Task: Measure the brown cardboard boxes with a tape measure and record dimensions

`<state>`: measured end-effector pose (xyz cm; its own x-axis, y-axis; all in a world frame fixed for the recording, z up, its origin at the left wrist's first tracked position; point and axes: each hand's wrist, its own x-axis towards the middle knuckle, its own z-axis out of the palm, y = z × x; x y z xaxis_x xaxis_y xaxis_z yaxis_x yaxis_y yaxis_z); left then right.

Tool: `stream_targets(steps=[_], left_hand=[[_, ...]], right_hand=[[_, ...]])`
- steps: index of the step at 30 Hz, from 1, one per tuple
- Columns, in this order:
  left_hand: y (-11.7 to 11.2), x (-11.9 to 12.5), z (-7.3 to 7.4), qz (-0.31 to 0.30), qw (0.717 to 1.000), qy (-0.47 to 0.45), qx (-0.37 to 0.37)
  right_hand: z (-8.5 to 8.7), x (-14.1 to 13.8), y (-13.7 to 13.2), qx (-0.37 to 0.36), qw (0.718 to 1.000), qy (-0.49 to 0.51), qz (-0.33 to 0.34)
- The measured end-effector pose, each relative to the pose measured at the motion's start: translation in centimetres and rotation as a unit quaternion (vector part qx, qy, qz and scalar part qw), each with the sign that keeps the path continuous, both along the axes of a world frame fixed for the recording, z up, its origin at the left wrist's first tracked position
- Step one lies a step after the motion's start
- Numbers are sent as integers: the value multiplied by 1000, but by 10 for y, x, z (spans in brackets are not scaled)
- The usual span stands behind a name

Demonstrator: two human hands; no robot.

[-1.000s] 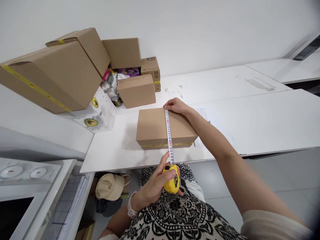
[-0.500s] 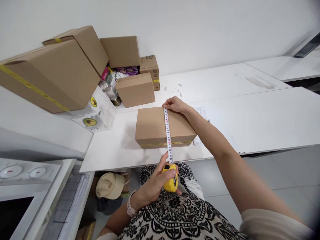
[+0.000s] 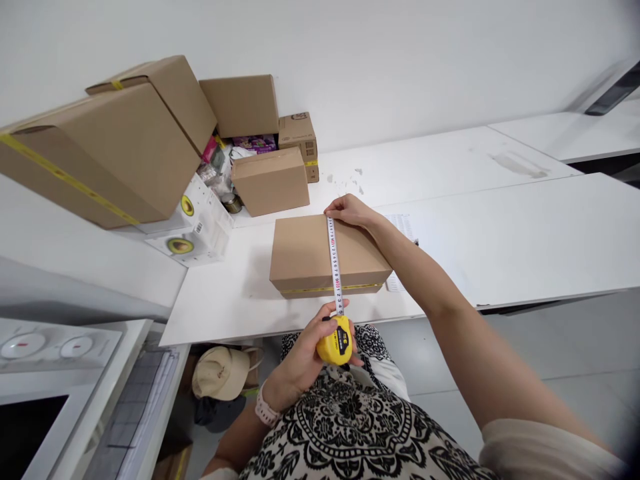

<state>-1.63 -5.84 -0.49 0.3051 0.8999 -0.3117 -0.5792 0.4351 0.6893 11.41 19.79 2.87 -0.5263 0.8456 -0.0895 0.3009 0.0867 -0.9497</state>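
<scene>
A flat brown cardboard box (image 3: 305,253) lies near the front edge of the white table (image 3: 500,240). A white tape blade (image 3: 334,263) runs across its top from back to front. My right hand (image 3: 353,211) pinches the blade's end at the box's far edge. My left hand (image 3: 305,353) is wrapped round the yellow tape measure case (image 3: 336,342), just off the table's front edge and above my lap.
Several cardboard boxes (image 3: 125,143) are stacked at the back left, with a smaller box (image 3: 271,180), white avocado-printed cartons (image 3: 193,223) and packets behind. A printed sheet (image 3: 403,230) lies right of the box. A beige cap (image 3: 220,373) sits under the table.
My left hand has brought the yellow case up and closer to the box's front edge, shortening the exposed blade. The right hand has stayed put.
</scene>
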Motion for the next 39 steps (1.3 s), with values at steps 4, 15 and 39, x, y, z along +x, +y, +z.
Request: stream_targets(steps=[4, 15, 39], left_hand=[[8, 0, 2, 9, 1000, 12, 1], [21, 5, 2, 36, 999, 6, 10], [9, -34, -38, 136, 950, 271, 71]], right_hand=[[3, -7, 6, -4, 999, -37, 7], [0, 0, 2, 9, 1000, -7, -3], [63, 26, -115, 336, 916, 198, 93]])
